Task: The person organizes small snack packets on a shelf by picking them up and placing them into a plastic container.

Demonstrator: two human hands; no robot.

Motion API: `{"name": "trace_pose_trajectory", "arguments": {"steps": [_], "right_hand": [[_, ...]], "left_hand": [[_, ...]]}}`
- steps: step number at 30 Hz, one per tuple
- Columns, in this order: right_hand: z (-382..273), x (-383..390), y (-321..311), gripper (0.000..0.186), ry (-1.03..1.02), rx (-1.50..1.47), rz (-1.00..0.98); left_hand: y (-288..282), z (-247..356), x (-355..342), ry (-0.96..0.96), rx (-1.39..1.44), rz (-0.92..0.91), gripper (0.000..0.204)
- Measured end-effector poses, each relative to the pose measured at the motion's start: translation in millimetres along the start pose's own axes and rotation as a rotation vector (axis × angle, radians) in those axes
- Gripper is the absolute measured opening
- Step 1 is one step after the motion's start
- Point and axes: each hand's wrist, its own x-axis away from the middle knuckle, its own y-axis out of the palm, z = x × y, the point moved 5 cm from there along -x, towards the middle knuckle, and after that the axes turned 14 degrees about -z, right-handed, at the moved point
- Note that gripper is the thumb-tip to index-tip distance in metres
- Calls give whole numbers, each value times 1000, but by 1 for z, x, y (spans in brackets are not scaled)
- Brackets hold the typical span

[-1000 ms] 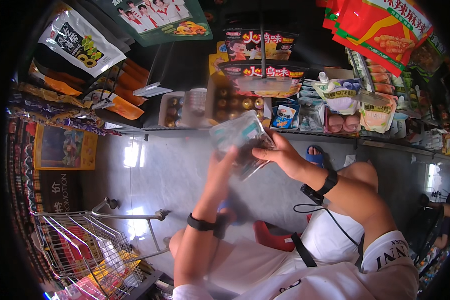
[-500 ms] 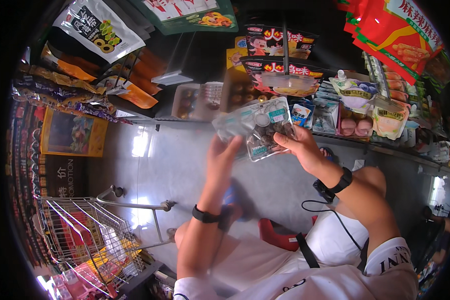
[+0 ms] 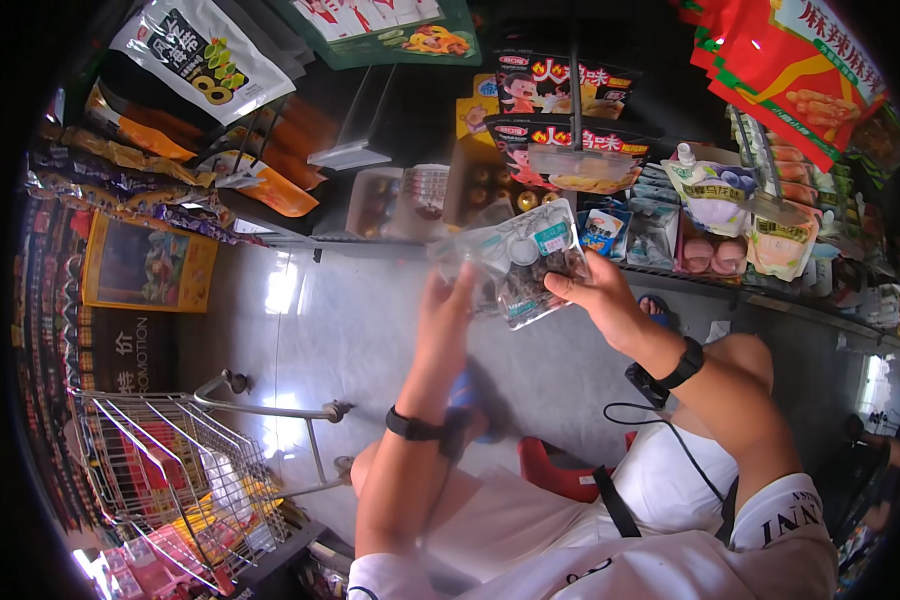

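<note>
In front of me, between the shelf and my knees, I hold see-through snack packs. My right hand (image 3: pixel 610 302) is closed on the right edge of a see-through pack (image 3: pixel 532 268) with dark pieces inside and a teal label, its thumb on the front. Left of this pack, and partly behind it, is a second see-through pack (image 3: pixel 462 246). My left hand (image 3: pixel 444 306) grips that one by its lower left part; motion blurs these fingers somewhat. The two packs overlap, and both are tilted.
Ahead runs a shelf (image 3: pixel 370 238) with open cartons, pouches (image 3: pixel 715 195) and black snack bags (image 3: pixel 570 150). Silver (image 3: pixel 198 62) and red bags (image 3: pixel 795 75) hang from hooks above. A wire shopping cart (image 3: pixel 160 470) with goods stands at lower left. Beneath me is a red stool (image 3: pixel 555 470).
The left pack has shifted slightly right, further behind the other pack. The right pack has tipped a little. Both hands keep their hold.
</note>
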Motion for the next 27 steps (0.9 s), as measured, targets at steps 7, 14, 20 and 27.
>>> {"name": "trace_pose_trajectory", "arguments": {"steps": [7, 14, 20, 27], "right_hand": [[-2, 1, -2, 34, -55, -21, 44], [4, 3, 4, 32, -76, -2, -33], [5, 2, 5, 32, -87, 52, 3], [18, -1, 8, 41, -54, 79, 10]], "left_hand": [[-4, -5, -1, -78, -16, -8, 40], [22, -16, 8, -45, -128, -121, 49], [36, -13, 11, -171, 4, -121, 50], [32, -12, 12, -96, -31, -46, 47]]}}
